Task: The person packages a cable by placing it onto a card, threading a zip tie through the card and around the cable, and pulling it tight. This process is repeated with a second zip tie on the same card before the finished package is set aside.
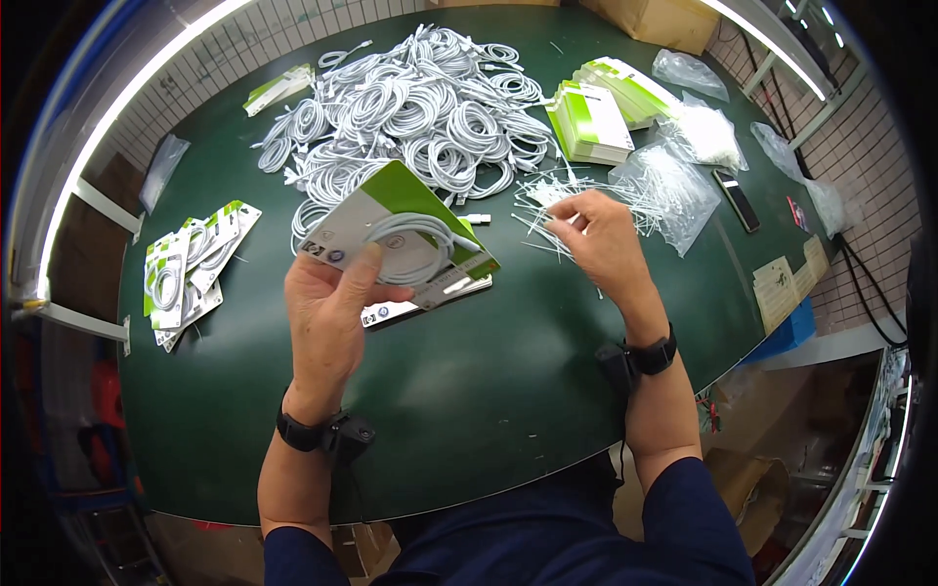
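Note:
My left hand [332, 303] is closed on a green and white packaging card [401, 195], its thumb pressing a coiled white cable [405, 234] flat against the front. The cable's plug end sticks out to the right of the coil. Under the raised card, another card [386, 313] partly shows on the table. My right hand [598, 234] is over a loose heap of thin white cable ties [547, 200], with thumb and fingers bent together. Whatever may be between those fingertips is too small to make out.
A large pile of coiled white cables [420, 107] fills the table's far middle. Stacked cards [591, 122] stand behind the ties, beside plastic bags of ties [669, 190] and a phone [736, 200]. Carded cables [186, 269] lie at the left; cardboard boxes [664, 21] stand at the back.

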Motion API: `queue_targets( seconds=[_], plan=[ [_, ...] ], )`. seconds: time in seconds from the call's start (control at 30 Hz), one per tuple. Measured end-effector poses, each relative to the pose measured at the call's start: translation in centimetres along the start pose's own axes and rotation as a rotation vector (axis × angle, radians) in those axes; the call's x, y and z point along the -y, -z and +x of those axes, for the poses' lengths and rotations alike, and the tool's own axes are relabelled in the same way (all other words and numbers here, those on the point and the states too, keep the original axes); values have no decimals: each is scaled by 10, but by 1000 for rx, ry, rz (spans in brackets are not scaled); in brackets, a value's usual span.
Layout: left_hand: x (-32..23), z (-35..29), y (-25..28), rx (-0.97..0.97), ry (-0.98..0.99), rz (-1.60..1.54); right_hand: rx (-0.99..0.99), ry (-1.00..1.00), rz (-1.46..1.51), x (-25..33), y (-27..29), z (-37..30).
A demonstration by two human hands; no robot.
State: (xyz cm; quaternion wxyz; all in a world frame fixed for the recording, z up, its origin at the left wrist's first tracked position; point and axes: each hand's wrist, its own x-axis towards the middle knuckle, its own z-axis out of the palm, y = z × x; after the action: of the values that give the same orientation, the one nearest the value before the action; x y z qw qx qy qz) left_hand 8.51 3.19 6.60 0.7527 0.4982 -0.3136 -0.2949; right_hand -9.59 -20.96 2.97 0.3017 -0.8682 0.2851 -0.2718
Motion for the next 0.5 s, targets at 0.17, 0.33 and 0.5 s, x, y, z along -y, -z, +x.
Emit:
queue_targets(
  seconds=[0.17,0.33,0.5],
  plan=[
    [0,-1,9,-76,-264,172,156,30,-433,-21,-11,1],
    [8,-3,2,-75,-296,211,333,-167,-356,-19,-16,4],
    [15,2,5,-13,-335,292,235,-52,-378,-19,-17,0]
  ],
)
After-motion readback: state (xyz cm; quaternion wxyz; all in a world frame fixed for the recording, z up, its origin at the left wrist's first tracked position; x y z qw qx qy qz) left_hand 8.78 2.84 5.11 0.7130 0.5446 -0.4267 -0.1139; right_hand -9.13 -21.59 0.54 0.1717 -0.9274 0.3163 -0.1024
